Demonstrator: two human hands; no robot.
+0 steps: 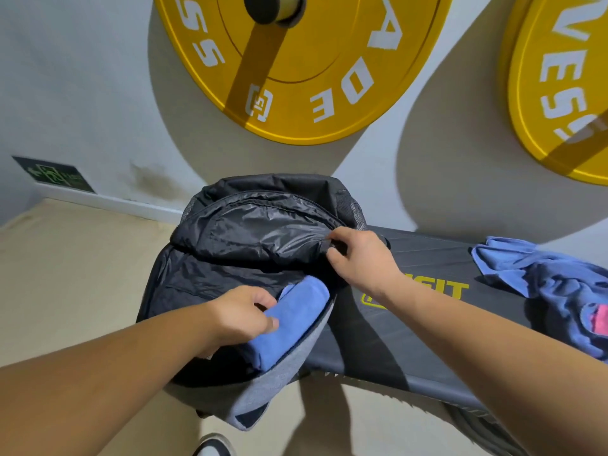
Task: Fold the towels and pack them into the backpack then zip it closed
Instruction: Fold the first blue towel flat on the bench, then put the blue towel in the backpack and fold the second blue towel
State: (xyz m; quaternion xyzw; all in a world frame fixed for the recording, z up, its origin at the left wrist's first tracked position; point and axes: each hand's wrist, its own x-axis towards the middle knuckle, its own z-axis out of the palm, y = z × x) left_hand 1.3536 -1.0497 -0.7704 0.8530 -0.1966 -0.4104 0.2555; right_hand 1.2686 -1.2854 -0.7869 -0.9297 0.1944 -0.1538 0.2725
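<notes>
Risk: backpack (184,278) flap (263,232) collapses if right hand (358,258), pinching its edge at frame centre, slips; left hand (243,311), gripping folded towel (292,320) below, then snags it.

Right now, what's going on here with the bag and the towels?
A person is packing the backpack, which stands open at the end of a black bench. The left hand grips a folded blue towel that is partly inside the main compartment. The right hand pinches the edge of the opening, holding the flap back. A second blue towel lies crumpled and unfolded on the bench to the right. The zip is not yet closed.
</notes>
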